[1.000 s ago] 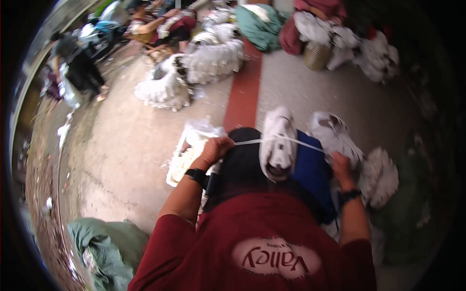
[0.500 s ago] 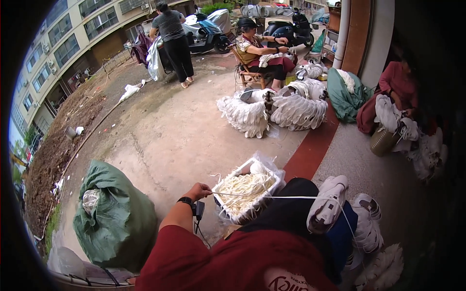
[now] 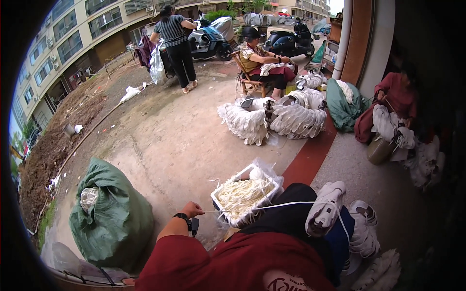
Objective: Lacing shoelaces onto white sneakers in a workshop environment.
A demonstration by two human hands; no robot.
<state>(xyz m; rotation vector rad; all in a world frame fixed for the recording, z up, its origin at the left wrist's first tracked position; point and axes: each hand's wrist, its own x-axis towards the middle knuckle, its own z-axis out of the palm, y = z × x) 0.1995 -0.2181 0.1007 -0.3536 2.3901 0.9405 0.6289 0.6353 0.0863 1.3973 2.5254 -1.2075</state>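
Observation:
My left hand (image 3: 193, 209), with a dark band on its wrist, is stretched out left of my lap. Its fingers are closed in a pinch on one end of a white shoelace (image 3: 286, 204). The lace runs over my dark trousers to a white shoe upper (image 3: 326, 208) on my right leg, and part of it hangs down the upper's right side. Just beyond my left hand stands a white box (image 3: 253, 210) lined with clear plastic, heaped with cream laces (image 3: 238, 196). My right hand does not show.
A bulging green sack (image 3: 114, 218) stands to my left. More white uppers (image 3: 363, 230) lie right of my leg, and bundled uppers (image 3: 296, 116) sit ahead. One person (image 3: 262, 60) sits on a chair, another (image 3: 400, 97) sits at right, and a third (image 3: 177, 43) stands near scooters.
My left hand has moved slightly left and down with the lace end. The lace, straight before, now bows a little. The seated person at right has raised a hand.

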